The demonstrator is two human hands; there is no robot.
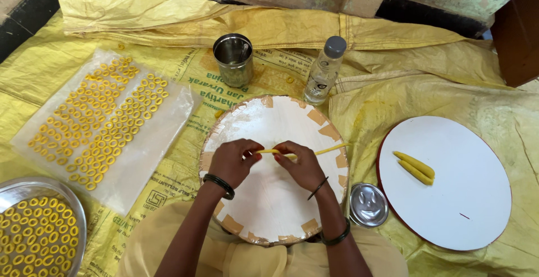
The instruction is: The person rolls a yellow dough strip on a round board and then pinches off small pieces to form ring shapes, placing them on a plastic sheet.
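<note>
a: where are the hands?

b: both over the middle of the round white board with tape tabs around its rim, which sits on the yellow sheet in front of the person. the left hand and right hand face each other, fingertips nearly meeting

a: and the dough?

b: a thin yellow dough rope runs between them. the left fingertips pinch its near end, closed narrow around it; the right fingers are curled shut over it just beside them. past the right hand the rope trails on toward the board's right edge, lying on the white surface

a: what else is around?

b: on the sheet's left side a clear plastic sheet carries rows of small yellow dough rings. at the bottom left corner a steel plate holds more rings. beyond the board's far edge stand a steel cup and a clear bottle with a grey cap. just off the board's lower right rim lies a small steel lid. further right, a second white round board bears two thick yellow dough rolls lying side by side, touching
</note>
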